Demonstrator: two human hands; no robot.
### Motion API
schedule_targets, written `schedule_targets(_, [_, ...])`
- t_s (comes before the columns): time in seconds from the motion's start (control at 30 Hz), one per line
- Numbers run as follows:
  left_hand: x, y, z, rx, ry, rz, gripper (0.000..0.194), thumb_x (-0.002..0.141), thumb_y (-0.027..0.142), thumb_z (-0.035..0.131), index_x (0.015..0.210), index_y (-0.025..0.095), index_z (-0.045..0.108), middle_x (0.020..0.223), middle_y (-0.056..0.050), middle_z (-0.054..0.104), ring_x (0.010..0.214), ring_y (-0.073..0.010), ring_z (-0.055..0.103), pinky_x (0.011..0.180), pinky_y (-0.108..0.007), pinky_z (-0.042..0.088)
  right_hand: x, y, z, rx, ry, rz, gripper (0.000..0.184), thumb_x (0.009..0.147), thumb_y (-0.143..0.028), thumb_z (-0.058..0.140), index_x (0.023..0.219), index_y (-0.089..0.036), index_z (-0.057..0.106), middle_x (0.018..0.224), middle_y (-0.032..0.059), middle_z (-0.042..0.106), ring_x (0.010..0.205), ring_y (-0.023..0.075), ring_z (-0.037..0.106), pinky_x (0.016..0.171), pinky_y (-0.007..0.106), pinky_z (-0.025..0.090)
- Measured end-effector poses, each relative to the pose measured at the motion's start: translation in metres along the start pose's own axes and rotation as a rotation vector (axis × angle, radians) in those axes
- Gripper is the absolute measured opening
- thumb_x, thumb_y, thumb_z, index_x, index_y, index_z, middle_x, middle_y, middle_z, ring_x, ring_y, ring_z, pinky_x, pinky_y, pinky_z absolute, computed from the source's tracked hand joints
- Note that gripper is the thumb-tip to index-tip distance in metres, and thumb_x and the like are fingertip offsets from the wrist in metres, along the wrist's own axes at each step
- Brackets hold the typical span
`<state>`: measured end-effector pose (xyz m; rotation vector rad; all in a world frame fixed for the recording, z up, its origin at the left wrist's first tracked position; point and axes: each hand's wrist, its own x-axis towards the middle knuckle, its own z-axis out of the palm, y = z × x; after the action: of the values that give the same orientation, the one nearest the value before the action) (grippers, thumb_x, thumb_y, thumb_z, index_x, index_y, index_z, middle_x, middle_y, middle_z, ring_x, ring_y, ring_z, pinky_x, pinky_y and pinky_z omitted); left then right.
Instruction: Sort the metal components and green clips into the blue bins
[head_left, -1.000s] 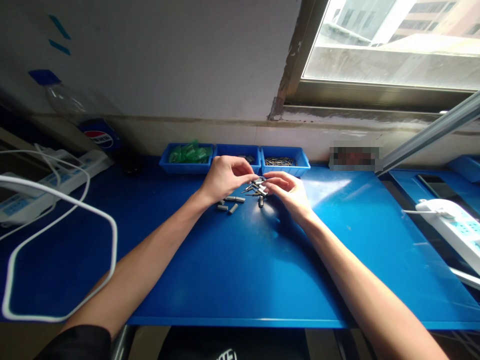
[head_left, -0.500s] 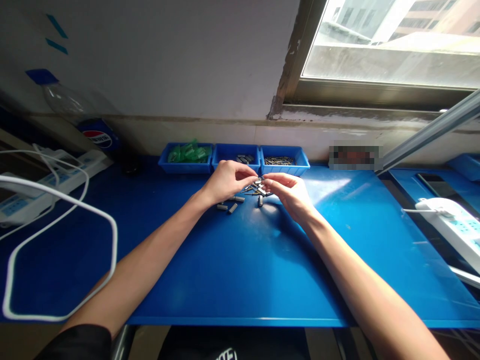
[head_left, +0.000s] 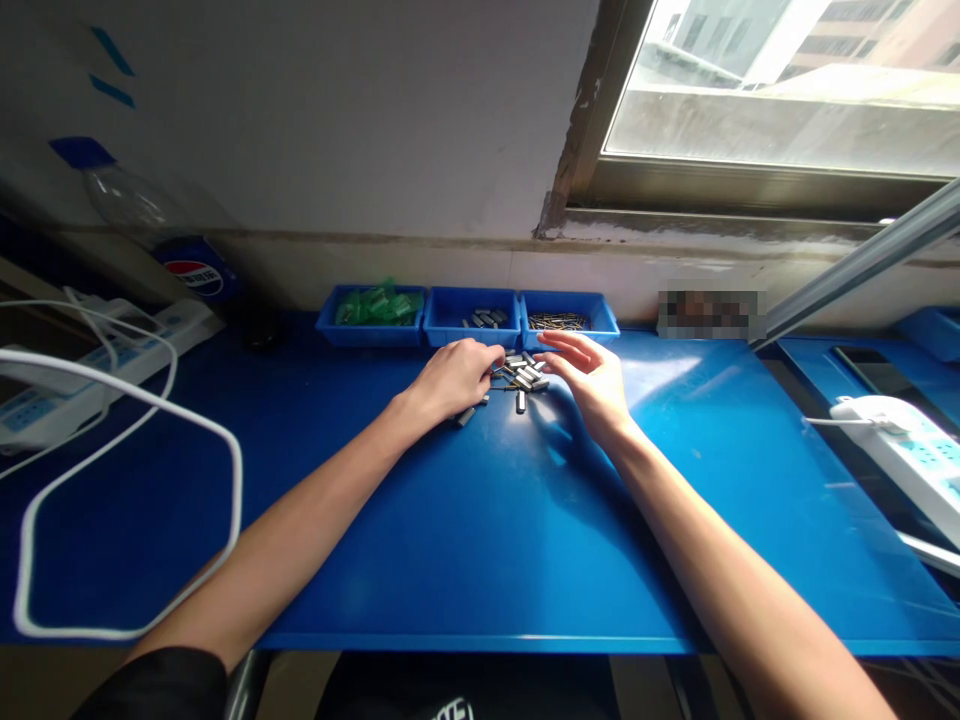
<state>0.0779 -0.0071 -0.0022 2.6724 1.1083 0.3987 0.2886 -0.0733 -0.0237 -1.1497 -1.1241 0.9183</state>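
A small pile of grey metal cylinders [head_left: 529,378] and thin screw-like pieces lies on the blue table [head_left: 480,540]. Over the pile's left edge is my left hand [head_left: 454,378], its fingers curled together; whatever is between the fingertips is too small or hidden to name. My right hand [head_left: 592,385] hovers at the pile's right side, thumb and fingers apart, holding nothing I can see. One cylinder [head_left: 520,402] stands out in front of the pile. Another cylinder [head_left: 466,417] lies just below my left hand, which partly covers others there.
Behind the pile are three blue bins: one with green plastic bags [head_left: 379,303], one with grey cylinders [head_left: 489,318], one with screw-like pieces [head_left: 559,322]. A white cable [head_left: 238,480] loops at left near a bottle [head_left: 195,270]. A power strip [head_left: 911,445] is at right.
My hands have moved apart from where their fingertips met above the pile. The left has dropped to the pile's left side and curled; the right has opened. More of the pile shows.
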Motion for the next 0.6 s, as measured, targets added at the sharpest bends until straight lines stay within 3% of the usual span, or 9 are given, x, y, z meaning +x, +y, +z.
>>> schedule_targets(0.2, [0.000,-0.003,-0.002,-0.096,0.067,-0.014,0.036,0.080,0.005,0.062,0.109,0.021,0.074,0.089,-0.004,0.078,0.081,-0.0214,0.073,0.071,-0.027,0.052,0.000,0.000,0.000,-0.033,0.014,0.036,0.033,0.081,-0.042,0.083,0.108,-0.023,0.077,0.117,0.0094,0.080,0.091,0.0249,0.078,0.088,0.043,0.064])
schedule_targets(0.47, [0.002,-0.002,-0.014,-0.524,0.333,-0.051,0.013,0.079,0.015,0.070,0.090,0.015,0.077,0.089,-0.005,0.081,0.080,-0.0191,0.076,0.079,-0.029,0.062,-0.001,-0.001,0.002,-0.048,-0.013,0.064,0.029,0.082,-0.041,0.081,0.105,-0.024,0.078,0.101,0.0061,0.082,0.082,0.0218,0.077,0.082,0.039,0.063])
schedule_targets(0.6, [0.004,0.000,-0.017,-0.742,0.320,-0.063,0.018,0.076,0.022,0.078,0.091,0.013,0.077,0.090,-0.007,0.081,0.082,-0.0200,0.077,0.081,-0.031,0.065,-0.001,-0.002,0.003,-0.051,-0.047,0.096,0.035,0.080,-0.044,0.083,0.107,-0.024,0.078,0.094,0.0047,0.082,0.080,0.0216,0.076,0.085,0.040,0.063])
